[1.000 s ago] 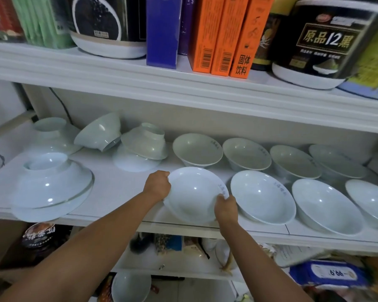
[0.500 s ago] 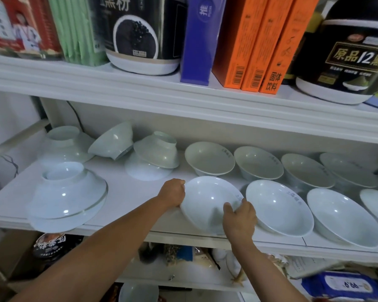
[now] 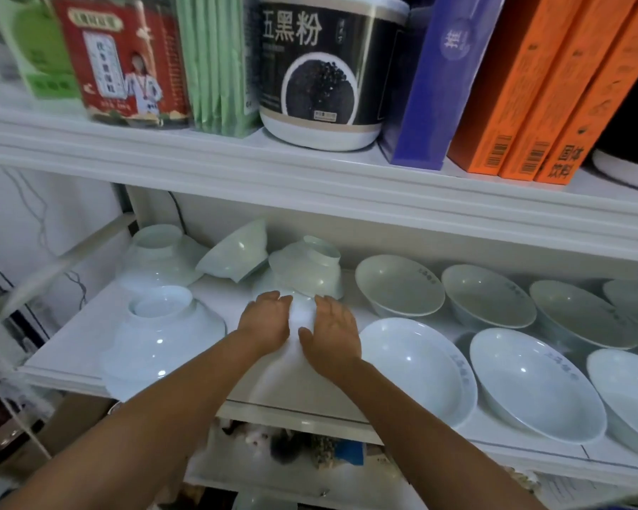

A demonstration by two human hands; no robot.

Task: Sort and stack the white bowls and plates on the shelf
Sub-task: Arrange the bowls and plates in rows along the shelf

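Observation:
My left hand (image 3: 266, 322) and my right hand (image 3: 332, 336) press on either side of a white bowl (image 3: 302, 366) turned bottom-up at the front of the middle shelf (image 3: 70, 358); motion blur hides its rim. To the left, an upside-down bowl (image 3: 163, 333) rests on a plate. Behind stand another inverted bowl (image 3: 155, 252), a tilted bowl (image 3: 236, 255) and an inverted bowl on a plate (image 3: 310, 266). To the right, upright bowls form two rows, the nearest being the front bowl (image 3: 417, 366) and the back bowl (image 3: 398, 285).
The upper shelf (image 3: 310, 178) hangs low over the bowls and carries a black canister (image 3: 325, 75), orange boxes (image 3: 553, 86), a purple box and green packets. A cluttered lower shelf (image 3: 291, 450) lies below my arms. Cables hang at the far left.
The bowl in my hands went from facing up and tilted to bottom-up, and shifted a little left. My view moved closer and to the left.

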